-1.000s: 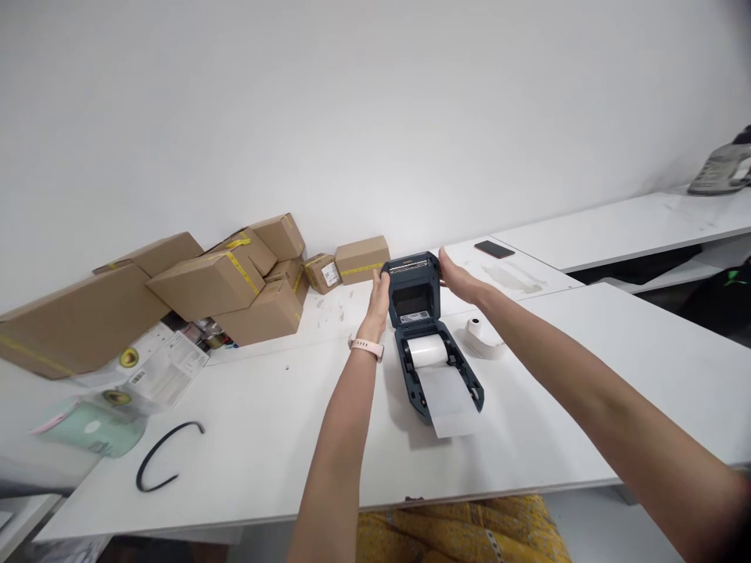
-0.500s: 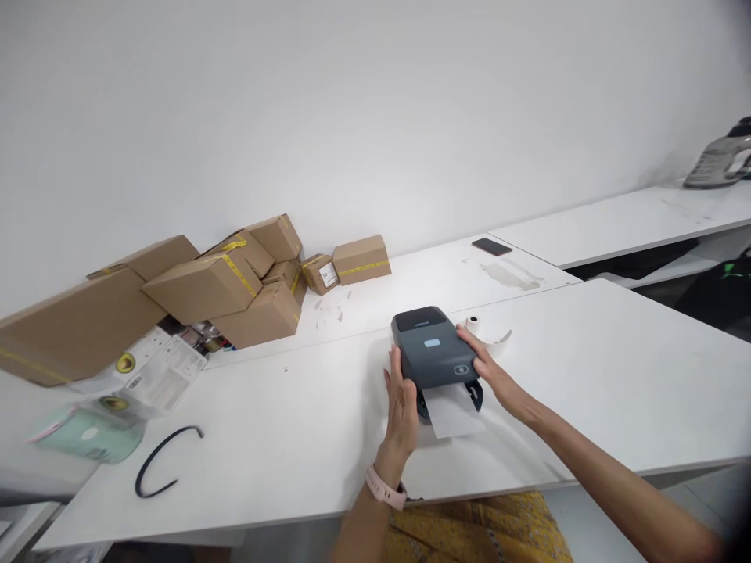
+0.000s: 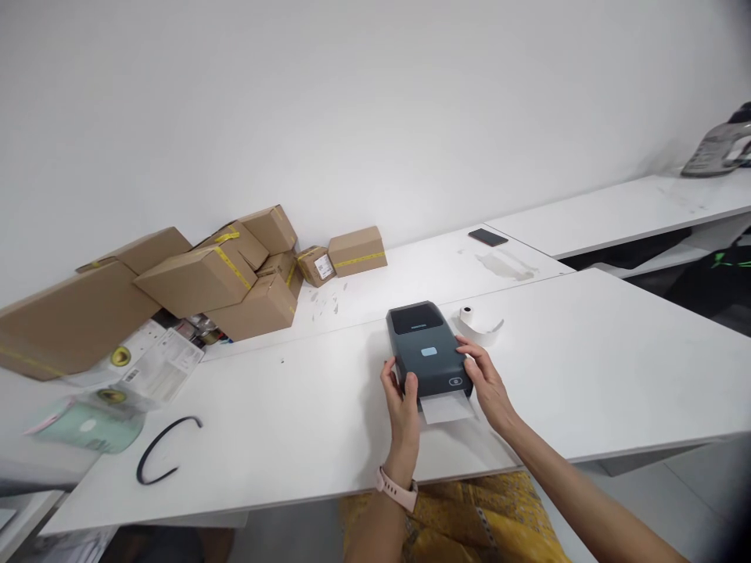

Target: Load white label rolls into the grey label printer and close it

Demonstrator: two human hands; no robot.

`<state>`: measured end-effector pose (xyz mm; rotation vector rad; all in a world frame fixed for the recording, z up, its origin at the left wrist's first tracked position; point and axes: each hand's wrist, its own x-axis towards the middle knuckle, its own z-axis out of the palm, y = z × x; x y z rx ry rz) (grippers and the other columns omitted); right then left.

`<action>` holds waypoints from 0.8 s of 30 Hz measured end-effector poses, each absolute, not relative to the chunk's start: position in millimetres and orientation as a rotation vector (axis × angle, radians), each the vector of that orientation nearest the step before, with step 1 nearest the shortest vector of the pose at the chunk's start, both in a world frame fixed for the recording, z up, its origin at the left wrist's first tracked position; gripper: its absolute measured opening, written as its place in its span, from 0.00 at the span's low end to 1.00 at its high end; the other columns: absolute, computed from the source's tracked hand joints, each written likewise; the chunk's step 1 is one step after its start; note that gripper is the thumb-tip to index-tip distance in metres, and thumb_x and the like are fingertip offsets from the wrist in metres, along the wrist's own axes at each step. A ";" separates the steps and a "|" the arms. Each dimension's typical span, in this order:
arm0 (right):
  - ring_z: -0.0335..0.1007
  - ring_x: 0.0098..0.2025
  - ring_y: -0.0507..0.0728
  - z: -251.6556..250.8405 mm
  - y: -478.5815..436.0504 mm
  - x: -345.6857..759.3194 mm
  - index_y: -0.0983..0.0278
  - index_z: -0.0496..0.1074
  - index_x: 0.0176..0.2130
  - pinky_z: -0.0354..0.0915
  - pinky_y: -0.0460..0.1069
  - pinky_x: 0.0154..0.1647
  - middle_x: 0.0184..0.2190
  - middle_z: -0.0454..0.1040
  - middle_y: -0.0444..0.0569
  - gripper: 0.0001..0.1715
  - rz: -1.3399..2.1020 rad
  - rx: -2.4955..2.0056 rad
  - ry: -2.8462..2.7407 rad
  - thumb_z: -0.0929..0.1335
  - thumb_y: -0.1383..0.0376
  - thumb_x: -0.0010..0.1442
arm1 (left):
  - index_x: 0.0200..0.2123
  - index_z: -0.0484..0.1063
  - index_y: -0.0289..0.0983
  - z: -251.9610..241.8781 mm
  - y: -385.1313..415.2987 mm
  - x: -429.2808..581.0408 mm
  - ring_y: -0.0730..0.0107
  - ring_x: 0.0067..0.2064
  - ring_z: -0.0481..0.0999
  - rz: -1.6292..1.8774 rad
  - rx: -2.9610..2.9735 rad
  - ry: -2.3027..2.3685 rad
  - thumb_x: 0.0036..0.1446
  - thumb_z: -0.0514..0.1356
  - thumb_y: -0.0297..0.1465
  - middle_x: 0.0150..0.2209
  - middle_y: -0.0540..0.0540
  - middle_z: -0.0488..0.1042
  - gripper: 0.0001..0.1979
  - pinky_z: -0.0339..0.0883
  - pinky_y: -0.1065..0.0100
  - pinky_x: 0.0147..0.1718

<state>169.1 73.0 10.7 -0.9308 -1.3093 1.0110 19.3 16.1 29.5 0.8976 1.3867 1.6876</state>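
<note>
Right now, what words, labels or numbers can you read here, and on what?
None can be read.
The printer has a small mark on its lid: too small to read.
The box label is a white sticker: print too small.
The leaflets carry print: blurred.
The yellow tape on the boxes: no text I can make out.

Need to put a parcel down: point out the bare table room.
Bare: the table right of the label printer and paper roll; also between printer and black cable. Crowded: far left, cardboard boxes and leaflets.
</note>
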 end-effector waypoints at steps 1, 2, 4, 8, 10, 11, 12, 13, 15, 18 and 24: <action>0.57 0.64 0.61 12.5 73.3 166.3 0.55 0.69 0.45 0.56 0.58 0.63 0.62 0.63 0.48 0.18 1.036 -0.940 -1.250 0.65 0.48 0.62 | 0.58 0.60 0.42 29.9 17.6 20.4 0.60 0.61 0.66 1.688 0.852 1.361 0.57 0.60 0.47 0.61 0.40 0.65 0.29 0.64 0.62 0.57; 0.58 0.63 0.61 13.6 73.5 164.4 0.55 0.69 0.45 0.57 0.58 0.62 0.61 0.64 0.48 0.19 1.068 -0.956 -1.190 0.66 0.48 0.60 | 0.58 0.59 0.42 30.2 18.6 21.2 0.60 0.60 0.67 1.681 0.802 1.333 0.57 0.61 0.46 0.60 0.40 0.65 0.29 0.65 0.63 0.56; 0.60 0.62 0.62 13.6 73.6 162.9 0.56 0.68 0.48 0.59 0.58 0.61 0.59 0.66 0.49 0.24 1.155 -1.005 -1.078 0.69 0.48 0.57 | 0.59 0.58 0.43 30.3 19.2 22.2 0.61 0.60 0.68 1.666 0.680 1.301 0.56 0.63 0.43 0.61 0.41 0.65 0.30 0.66 0.65 0.54; 0.63 0.61 0.65 8.9 70.3 168.2 0.55 0.62 0.61 0.62 0.60 0.59 0.60 0.67 0.51 0.38 1.356 -1.137 -1.017 0.68 0.45 0.55 | 0.62 0.53 0.46 29.0 16.2 22.0 0.61 0.60 0.68 1.569 0.544 1.309 0.56 0.63 0.41 0.63 0.42 0.63 0.34 0.68 0.67 0.52; 0.64 0.60 0.67 9.0 68.2 172.0 0.55 0.59 0.64 0.62 0.62 0.59 0.60 0.68 0.51 0.42 1.405 -1.199 -1.052 0.67 0.44 0.56 | 0.64 0.51 0.46 28.4 14.2 20.7 0.61 0.61 0.68 1.529 0.546 1.329 0.56 0.62 0.41 0.64 0.42 0.62 0.36 0.69 0.67 0.52; 0.65 0.60 0.67 10.0 67.5 173.7 0.55 0.58 0.65 0.62 0.63 0.59 0.59 0.68 0.52 0.43 1.423 -1.219 -1.068 0.67 0.43 0.57 | 0.65 0.49 0.46 28.2 13.4 19.8 0.61 0.61 0.67 1.516 0.560 1.336 0.57 0.62 0.41 0.64 0.42 0.62 0.36 0.69 0.67 0.52; 0.66 0.59 0.68 11.3 67.0 175.0 0.56 0.57 0.65 0.62 0.64 0.59 0.59 0.69 0.52 0.44 1.437 -1.224 -1.082 0.66 0.43 0.57 | 0.65 0.48 0.45 28.1 12.8 19.0 0.61 0.61 0.67 1.507 0.580 1.343 0.57 0.62 0.41 0.64 0.41 0.62 0.37 0.68 0.67 0.52; 0.67 0.58 0.68 12.6 66.9 176.0 0.56 0.57 0.66 0.62 0.64 0.60 0.59 0.69 0.52 0.44 1.445 -1.220 -1.095 0.66 0.43 0.57 | 0.66 0.48 0.45 28.0 12.5 18.2 0.60 0.62 0.67 1.499 0.603 1.350 0.57 0.62 0.41 0.64 0.41 0.62 0.37 0.68 0.67 0.53; 0.68 0.58 0.67 14.0 67.2 176.8 0.56 0.56 0.66 0.63 0.62 0.59 0.59 0.70 0.52 0.44 1.431 -1.212 -1.127 0.66 0.43 0.57 | 0.66 0.48 0.44 27.5 12.4 17.4 0.60 0.62 0.67 1.497 0.649 1.370 0.58 0.61 0.41 0.64 0.40 0.61 0.37 0.68 0.66 0.53; 0.67 0.59 0.66 11.1 68.4 175.9 0.56 0.57 0.65 0.63 0.61 0.60 0.59 0.69 0.51 0.42 1.350 -1.217 -1.209 0.64 0.43 0.59 | 0.65 0.51 0.42 25.0 13.3 18.7 0.59 0.62 0.67 1.525 0.698 1.379 0.58 0.60 0.42 0.64 0.38 0.61 0.35 0.68 0.65 0.54; 0.64 0.61 0.66 0.1 69.7 173.4 0.56 0.57 0.65 0.64 0.61 0.58 0.61 0.67 0.52 0.39 1.259 -1.223 -1.258 0.62 0.43 0.60 | 0.63 0.53 0.41 11.8 17.8 22.8 0.59 0.62 0.66 1.583 0.754 1.389 0.60 0.58 0.42 0.64 0.38 0.61 0.32 0.67 0.65 0.54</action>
